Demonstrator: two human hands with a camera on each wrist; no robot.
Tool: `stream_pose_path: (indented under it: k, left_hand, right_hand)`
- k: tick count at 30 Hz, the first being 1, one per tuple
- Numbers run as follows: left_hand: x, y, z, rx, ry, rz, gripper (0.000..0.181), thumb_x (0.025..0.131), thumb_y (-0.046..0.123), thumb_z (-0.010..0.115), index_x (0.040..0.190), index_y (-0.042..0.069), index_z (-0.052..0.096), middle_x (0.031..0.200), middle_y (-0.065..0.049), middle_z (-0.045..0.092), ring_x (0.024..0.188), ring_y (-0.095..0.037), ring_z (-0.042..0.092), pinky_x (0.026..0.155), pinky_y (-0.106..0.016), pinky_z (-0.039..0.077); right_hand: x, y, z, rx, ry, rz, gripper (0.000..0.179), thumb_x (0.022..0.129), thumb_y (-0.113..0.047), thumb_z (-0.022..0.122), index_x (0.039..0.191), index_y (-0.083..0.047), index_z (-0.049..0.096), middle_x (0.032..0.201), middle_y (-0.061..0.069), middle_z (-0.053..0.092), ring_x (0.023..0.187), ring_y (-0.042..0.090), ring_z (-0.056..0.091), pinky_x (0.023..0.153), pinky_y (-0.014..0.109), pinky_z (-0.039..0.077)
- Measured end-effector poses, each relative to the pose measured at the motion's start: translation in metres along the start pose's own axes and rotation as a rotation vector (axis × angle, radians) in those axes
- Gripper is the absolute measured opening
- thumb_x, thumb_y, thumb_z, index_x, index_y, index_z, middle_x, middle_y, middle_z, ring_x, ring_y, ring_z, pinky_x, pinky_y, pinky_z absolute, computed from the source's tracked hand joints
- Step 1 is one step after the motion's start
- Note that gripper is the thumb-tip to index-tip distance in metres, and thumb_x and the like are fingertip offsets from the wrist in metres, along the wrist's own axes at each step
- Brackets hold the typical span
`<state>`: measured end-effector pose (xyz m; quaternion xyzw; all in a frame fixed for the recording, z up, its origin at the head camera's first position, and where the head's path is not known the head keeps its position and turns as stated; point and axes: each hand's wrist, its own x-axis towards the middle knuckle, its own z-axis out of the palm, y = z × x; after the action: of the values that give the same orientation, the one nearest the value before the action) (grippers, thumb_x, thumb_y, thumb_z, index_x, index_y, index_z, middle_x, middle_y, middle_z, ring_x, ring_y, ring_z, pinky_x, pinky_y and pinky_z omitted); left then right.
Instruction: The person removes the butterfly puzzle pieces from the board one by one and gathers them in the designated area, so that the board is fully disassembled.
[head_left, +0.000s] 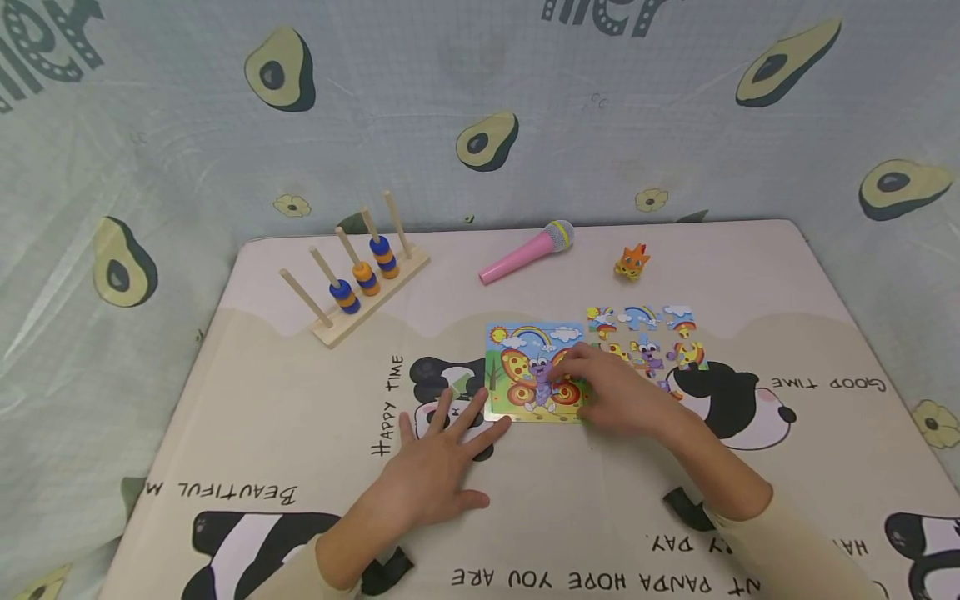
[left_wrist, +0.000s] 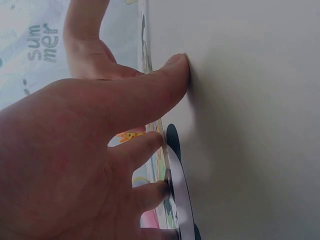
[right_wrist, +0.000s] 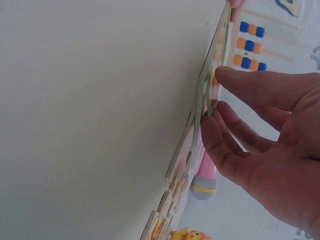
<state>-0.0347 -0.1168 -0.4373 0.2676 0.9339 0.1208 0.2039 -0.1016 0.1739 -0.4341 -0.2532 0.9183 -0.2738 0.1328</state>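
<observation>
In the head view, a butterfly picture puzzle board (head_left: 517, 342) lies flat on the table. My right hand (head_left: 618, 392) reaches over its right side. Thumb and bent fingertips (right_wrist: 209, 122) close around a small puzzle piece (right_wrist: 215, 94) at the board's surface, mostly hidden by the hand. My left hand (head_left: 438, 475) is spread with straight fingers on the tablecloth, fingertips right at the board's lower left edge. To the right of the board lie several loose puzzle pieces (head_left: 641, 318), partly covered by the right hand.
A wooden peg stand (head_left: 367, 308) with blue and orange rings stands at the back left. Behind the board lies a pink toy microphone (head_left: 517, 257). A small orange and yellow toy figure (head_left: 632, 262) sits at the back right. The panda-print tablecloth (head_left: 570, 517) covers the table.
</observation>
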Motion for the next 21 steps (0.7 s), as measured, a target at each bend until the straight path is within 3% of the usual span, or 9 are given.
stream_pose_path:
  k: [9, 21]
  left_hand:
    - [0.0002, 0.0003, -0.0009, -0.009, -0.005, -0.009, 0.095, 0.083, 0.053, 0.083, 0.163, 0.042, 0.033, 0.177, -0.001, 0.012, 0.159, -0.052, 0.011, 0.099, -0.093, 0.018]
    - [0.0001, 0.0003, 0.0, 0.003, 0.0, -0.003, 0.095, 0.083, 0.054, 0.083, 0.163, 0.042, 0.033, 0.177, -0.001, 0.012, 0.158, -0.052, 0.012, 0.099, -0.093, 0.019]
  right_hand:
    - [-0.0013, -0.0052, 0.0015, -0.012, -0.023, 0.038, 0.052, 0.077, 0.01, 0.075, 0.124, -0.013, 0.075, 0.12, 0.006, 0.061, 0.107, 0.024, 0.058, 0.093, 0.043, 0.053]
    - [-0.0002, -0.0061, 0.004, -0.007, -0.016, 0.058, 0.053, 0.077, 0.011, 0.076, 0.123, -0.014, 0.075, 0.123, 0.006, 0.06, 0.113, 0.026, 0.059, 0.098, 0.047, 0.054]
